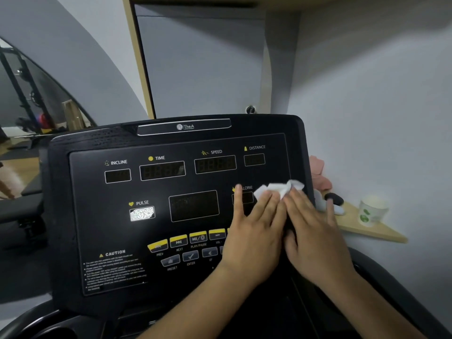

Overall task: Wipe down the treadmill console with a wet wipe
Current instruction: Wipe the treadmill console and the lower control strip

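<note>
The black treadmill console (151, 192) fills the middle of the view, with display windows labelled incline, time, speed, distance, pulse and calorie, and yellow buttons lower down. A crumpled white wet wipe (281, 188) lies against the console's right side, near the calorie window. My left hand (254, 231) and my right hand (315, 231) lie flat side by side with their fingertips pressing on the wipe. The hands hide the console's lower right buttons.
A wooden shelf (367, 228) juts from the grey wall to the right of the console, bearing a white paper cup (371, 211) with green print, a dark object (333, 198) and something pink (318, 172). Gym equipment shows in a mirror at far left.
</note>
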The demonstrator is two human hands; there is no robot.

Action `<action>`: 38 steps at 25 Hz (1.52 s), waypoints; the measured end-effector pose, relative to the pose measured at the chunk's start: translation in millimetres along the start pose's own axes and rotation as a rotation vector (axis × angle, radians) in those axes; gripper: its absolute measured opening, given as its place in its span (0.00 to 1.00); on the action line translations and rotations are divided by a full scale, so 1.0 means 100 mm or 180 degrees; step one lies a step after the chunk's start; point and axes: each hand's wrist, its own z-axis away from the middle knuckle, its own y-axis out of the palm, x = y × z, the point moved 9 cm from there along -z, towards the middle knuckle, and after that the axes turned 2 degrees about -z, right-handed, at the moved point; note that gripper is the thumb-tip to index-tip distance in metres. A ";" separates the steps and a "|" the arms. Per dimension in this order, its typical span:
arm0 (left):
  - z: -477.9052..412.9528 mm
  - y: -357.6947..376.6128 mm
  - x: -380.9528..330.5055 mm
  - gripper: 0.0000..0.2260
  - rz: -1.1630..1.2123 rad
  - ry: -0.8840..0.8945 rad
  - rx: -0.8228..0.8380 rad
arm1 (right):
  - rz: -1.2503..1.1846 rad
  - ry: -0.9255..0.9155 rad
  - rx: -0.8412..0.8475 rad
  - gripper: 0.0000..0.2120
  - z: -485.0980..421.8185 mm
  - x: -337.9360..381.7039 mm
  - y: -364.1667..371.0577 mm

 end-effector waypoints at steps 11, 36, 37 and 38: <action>-0.02 0.15 -0.24 0.25 0.0078 0.0215 0.0056 | -0.0429 0.0157 -0.0279 0.26 0.17 -0.20 0.05; 0.22 0.31 -0.37 0.26 -0.0112 0.0234 0.0351 | -0.0323 0.0063 -0.0110 0.27 0.39 -0.14 0.25; 0.13 0.25 -0.32 0.26 -0.0157 0.0193 0.0258 | -0.0318 0.0083 -0.0140 0.27 0.27 -0.14 0.17; 0.04 0.21 -0.28 0.26 -0.0185 0.0143 0.0204 | -0.0321 0.0104 -0.0191 0.27 0.16 -0.14 0.09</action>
